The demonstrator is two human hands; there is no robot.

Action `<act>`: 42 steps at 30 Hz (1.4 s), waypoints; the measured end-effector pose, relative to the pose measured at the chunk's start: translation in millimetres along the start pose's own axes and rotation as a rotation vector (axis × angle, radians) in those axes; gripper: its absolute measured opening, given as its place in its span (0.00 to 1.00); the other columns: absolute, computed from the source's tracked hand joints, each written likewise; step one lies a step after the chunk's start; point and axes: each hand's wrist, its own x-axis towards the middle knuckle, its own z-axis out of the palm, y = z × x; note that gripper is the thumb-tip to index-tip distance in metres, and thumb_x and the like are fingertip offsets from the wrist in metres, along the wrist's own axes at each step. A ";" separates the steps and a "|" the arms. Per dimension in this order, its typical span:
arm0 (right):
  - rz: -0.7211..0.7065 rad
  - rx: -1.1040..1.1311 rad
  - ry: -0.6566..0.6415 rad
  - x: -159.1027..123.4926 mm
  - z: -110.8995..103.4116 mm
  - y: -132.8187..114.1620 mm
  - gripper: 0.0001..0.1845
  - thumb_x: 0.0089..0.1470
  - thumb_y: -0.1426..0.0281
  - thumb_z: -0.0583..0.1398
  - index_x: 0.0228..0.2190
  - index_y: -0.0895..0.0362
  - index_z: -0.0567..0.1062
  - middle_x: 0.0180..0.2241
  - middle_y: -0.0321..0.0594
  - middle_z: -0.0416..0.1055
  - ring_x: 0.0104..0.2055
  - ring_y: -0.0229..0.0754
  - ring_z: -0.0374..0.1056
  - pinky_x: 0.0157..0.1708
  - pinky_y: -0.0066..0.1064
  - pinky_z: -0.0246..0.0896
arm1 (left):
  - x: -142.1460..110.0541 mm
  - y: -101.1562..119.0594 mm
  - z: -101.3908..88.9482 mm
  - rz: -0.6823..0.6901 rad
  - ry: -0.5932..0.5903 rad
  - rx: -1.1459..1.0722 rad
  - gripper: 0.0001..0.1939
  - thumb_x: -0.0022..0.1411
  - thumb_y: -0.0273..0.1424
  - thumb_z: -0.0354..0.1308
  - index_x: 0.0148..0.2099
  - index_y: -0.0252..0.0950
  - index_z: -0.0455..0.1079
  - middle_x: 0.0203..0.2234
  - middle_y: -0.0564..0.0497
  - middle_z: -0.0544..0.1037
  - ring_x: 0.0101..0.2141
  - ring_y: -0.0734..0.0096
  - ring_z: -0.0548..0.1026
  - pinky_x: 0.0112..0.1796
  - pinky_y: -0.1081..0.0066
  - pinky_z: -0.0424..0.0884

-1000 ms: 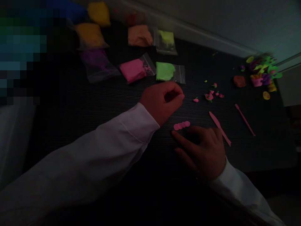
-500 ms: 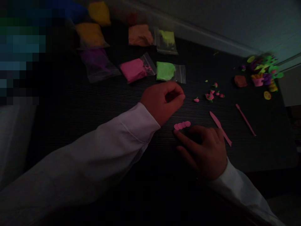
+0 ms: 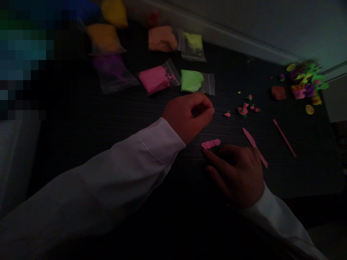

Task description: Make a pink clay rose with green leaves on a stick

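A row of overlapping flat pink clay discs point(image 3: 210, 144) lies on the dark table. My right hand point(image 3: 238, 175) rests beside it, the index fingertip at the row's left end and the thumb apart below. That hand holds nothing visible. Above the row, my left hand point(image 3: 188, 113) has its thumb and index finger pressed together in a pinch. Whatever may be between those fingertips is too small or dark to make out. A pink clay knife point(image 3: 251, 138) lies partly behind my right hand. Small pink clay buds with green leaves point(image 3: 243, 110) sit beyond the row.
Bags of pink clay point(image 3: 154, 80), green clay point(image 3: 191, 81) and purple clay point(image 3: 111, 68) lie behind my left hand, with several more farther back. To the right are a thin pink tool point(image 3: 284, 138), a brown lump point(image 3: 278, 92) and a colourful cluster of clay pieces point(image 3: 306, 83).
The whole view has shifted very slightly. Both hands keep nearly the same pose, the right index fingertip still at the left end of the disc row.
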 end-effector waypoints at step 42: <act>0.020 0.084 0.017 -2.6 -0.2 1.6 0.22 0.44 0.63 0.56 0.44 0.51 0.66 0.34 0.42 0.63 0.34 0.42 0.58 0.34 0.39 0.51 | -0.2 -1.2 1.0 -0.003 -0.009 0.014 0.10 0.52 0.33 0.47 0.29 0.33 0.67 0.22 0.55 0.70 0.25 0.78 0.68 0.28 0.76 0.63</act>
